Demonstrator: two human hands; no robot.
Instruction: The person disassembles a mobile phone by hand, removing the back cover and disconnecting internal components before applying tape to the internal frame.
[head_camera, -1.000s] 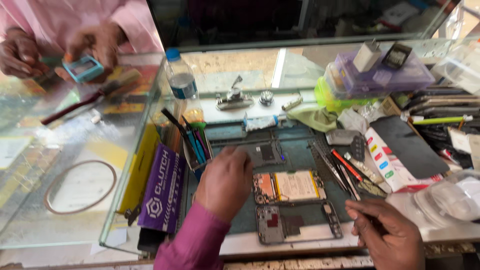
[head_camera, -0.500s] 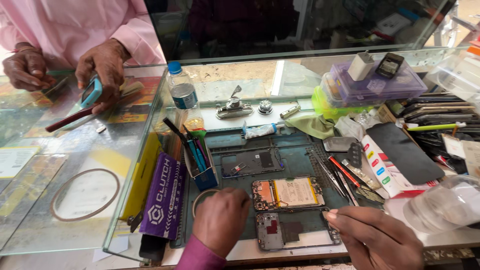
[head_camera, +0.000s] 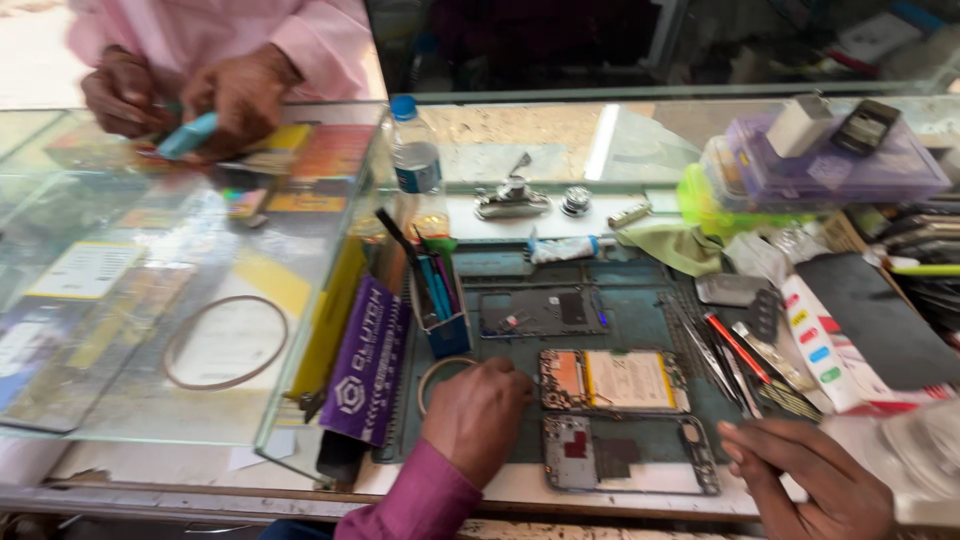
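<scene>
My left hand rests knuckles up on the green work mat, fingers curled, its tips at the left edge of an opened phone with its battery showing. A thin tape ring lies partly under this hand. Below the opened phone lies a separate phone frame. My right hand lies at the lower right beside that frame, fingers stretched toward it, with nothing visible in it. A third dark phone panel lies farther back on the mat.
Tweezers and screwdrivers lie right of the phones. A blue pen holder, a water bottle and a purple package stand beside a glass case. Another person's hands hold a blue item over the case. Plastic boxes sit back right.
My left hand has slid down off the panel toward the opened phone's left edge. My right hand came lower right, the thin tool no longer visible. The other person's hands shifted on the glass.
</scene>
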